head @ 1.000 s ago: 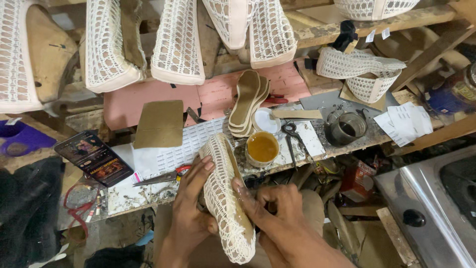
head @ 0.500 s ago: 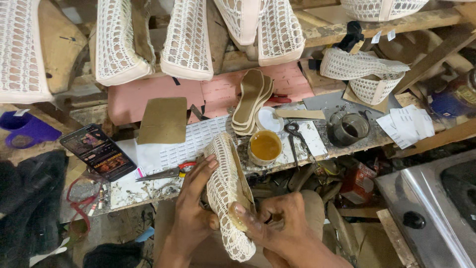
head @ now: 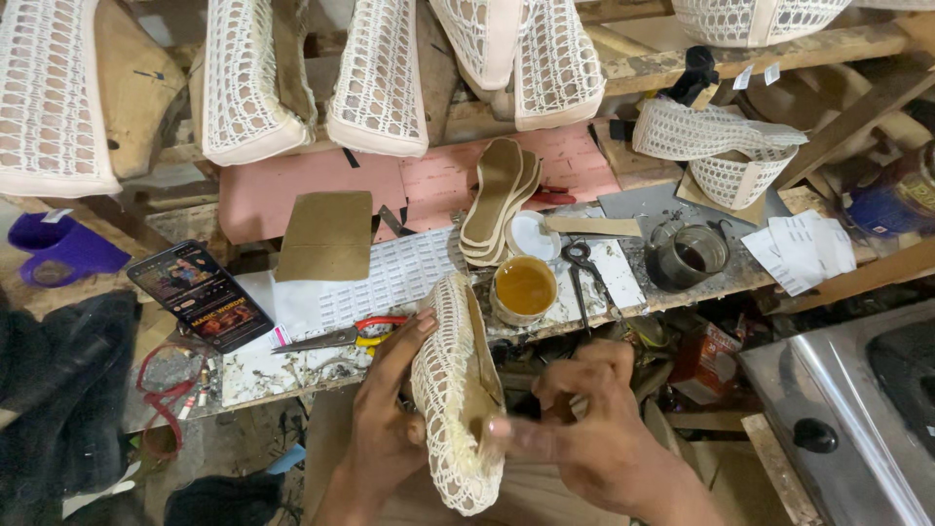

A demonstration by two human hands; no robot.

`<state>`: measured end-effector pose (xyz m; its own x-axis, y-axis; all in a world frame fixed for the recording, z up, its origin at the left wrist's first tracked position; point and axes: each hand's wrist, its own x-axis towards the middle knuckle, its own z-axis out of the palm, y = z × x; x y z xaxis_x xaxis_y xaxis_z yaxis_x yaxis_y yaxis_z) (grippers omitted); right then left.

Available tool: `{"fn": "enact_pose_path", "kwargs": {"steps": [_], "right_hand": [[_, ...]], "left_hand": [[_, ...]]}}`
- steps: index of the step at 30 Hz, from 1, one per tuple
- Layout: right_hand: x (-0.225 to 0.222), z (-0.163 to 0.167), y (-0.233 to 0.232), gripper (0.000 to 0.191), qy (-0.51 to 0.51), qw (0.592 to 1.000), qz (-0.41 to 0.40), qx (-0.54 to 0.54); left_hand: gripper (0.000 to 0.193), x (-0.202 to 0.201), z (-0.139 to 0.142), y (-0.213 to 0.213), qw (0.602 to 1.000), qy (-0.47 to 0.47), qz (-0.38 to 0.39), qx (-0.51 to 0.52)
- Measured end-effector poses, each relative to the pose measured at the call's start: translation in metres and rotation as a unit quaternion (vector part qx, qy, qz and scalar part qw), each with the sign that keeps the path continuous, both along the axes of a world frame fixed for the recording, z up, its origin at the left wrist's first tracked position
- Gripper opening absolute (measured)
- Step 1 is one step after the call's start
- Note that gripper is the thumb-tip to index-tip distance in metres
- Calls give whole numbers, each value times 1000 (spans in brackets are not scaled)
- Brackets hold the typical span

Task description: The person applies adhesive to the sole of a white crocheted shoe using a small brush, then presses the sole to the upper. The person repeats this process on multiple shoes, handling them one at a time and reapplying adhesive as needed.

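A cream woven-mesh shoe upper on a last (head: 450,390) stands on edge in front of me, its tan insole side facing right. My left hand (head: 387,419) cups its left side, fingers spread along the mesh. My right hand (head: 584,433) presses on the insole edge with the thumb, fingers curled. Just beyond the shoe, on the workbench (head: 292,365), sits an open tin of yellow glue (head: 524,288).
A phone (head: 199,295), red-handled pliers (head: 346,334), black scissors (head: 582,263), a stack of tan insoles (head: 495,200), a brown card piece (head: 325,236) and a metal can (head: 690,255) lie on the bench. Several white mesh uppers (head: 378,83) hang behind. A steel appliance (head: 857,409) stands right.
The shoe has been turned more upright and held closer. My right hand has shifted from under the shoe to its insole side; the view has tilted slightly.
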<state>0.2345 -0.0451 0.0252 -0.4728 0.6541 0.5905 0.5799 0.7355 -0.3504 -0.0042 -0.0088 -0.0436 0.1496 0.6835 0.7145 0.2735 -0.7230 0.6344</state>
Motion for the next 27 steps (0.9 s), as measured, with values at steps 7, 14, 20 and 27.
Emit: {"fn": "enact_pose_path", "kwargs": {"steps": [7,14,20,27], "right_hand": [[-4,-3,7,85,9,997,58,-50],[5,-1,15,63,-56,995,52,61],[7,9,22,61,-55,987,17,148],[-4,14,16,56,-36,994,45,94]], "left_hand": [[70,-1,11,-3,1000,9,-24,-14],[72,-2,13,-7,999,17,-31,-35],[68,-2,11,-9,997,1,-41,-62],[57,-1,9,-7,998,48,-21,-16]]}}
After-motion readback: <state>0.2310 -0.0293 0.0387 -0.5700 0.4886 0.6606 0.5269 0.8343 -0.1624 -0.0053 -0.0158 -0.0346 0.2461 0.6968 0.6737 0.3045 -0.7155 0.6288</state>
